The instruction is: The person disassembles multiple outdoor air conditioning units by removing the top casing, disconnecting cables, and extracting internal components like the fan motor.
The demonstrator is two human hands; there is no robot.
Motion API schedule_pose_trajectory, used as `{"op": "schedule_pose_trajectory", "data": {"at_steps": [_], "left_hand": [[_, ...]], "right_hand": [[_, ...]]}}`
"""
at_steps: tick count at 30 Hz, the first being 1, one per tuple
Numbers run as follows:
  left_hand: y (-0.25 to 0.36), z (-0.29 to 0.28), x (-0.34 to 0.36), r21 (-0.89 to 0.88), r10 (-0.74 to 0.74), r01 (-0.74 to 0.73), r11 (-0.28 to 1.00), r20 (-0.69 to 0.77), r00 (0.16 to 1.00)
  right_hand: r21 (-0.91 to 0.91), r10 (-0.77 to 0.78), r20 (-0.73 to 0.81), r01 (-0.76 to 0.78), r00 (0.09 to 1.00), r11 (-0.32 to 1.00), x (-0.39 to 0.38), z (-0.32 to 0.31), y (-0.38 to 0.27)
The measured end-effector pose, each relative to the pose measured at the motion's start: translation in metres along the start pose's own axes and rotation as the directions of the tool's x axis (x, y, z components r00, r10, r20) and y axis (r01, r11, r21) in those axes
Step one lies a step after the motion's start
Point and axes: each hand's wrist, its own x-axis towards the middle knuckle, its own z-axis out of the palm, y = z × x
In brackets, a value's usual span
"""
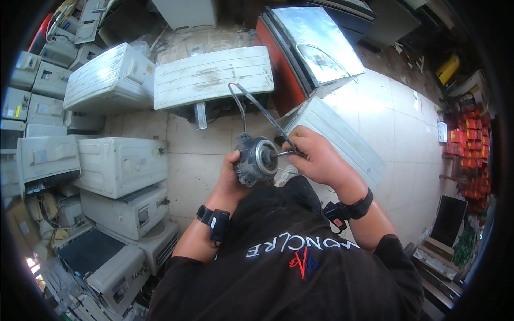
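Note:
A round, grimy electric fan motor (pixel 249 165) is held up in front of my body, its metal shaft (pixel 285 153) pointing right. My left hand (pixel 230 174) is closed round the motor's left side. Fingers of my right hand (pixel 316 155) pinch at the shaft's end, where a dark cable (pixel 263 109) also meets them. That cable rises from the motor in a tall narrow loop and comes down to the right hand. Exactly how the fingertips grip the shaft and cable is partly hidden.
White air-conditioner outdoor units (pixel 120 166) are stacked on the left. Another unit (pixel 214 75) stands ahead, and a pale panelled casing (pixel 337 142) lies close on the right. Beyond is a red-sided cabinet (pixel 278 64). Red packages (pixel 471 139) line the far right.

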Motion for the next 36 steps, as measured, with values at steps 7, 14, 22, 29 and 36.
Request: {"op": "schedule_pose_trajectory", "data": {"at_steps": [7,14,22,29,36], "left_hand": [[-0.006,0.016,0.005,-0.038,-0.007,0.008,0.999,0.006,1.0],[-0.023,0.04,0.016,-0.02,0.016,-0.016,1.0,0.039,0.999],[-0.058,0.077,0.029,0.03,0.175,-0.174,0.984,-0.027,0.984],[-0.1,0.109,0.035,-0.151,0.222,-0.244,0.958,-0.146,0.964],[-0.124,0.111,0.032,-0.14,0.366,-0.408,0.902,-0.254,0.896]], "right_hand": [[-0.024,0.155,0.018,-0.154,0.988,0.988,-0.01,0.002,0.024],[0.258,0.222,0.104,-0.242,0.969,0.935,-0.022,-0.015,0.04],[0.699,0.187,0.263,-0.32,0.947,0.64,-0.053,-0.064,0.085],[0.696,0.334,0.22,-0.387,0.916,0.605,-0.087,-0.108,0.152],[0.574,0.423,0.113,-0.407,0.899,0.711,-0.123,-0.144,0.222]]}}
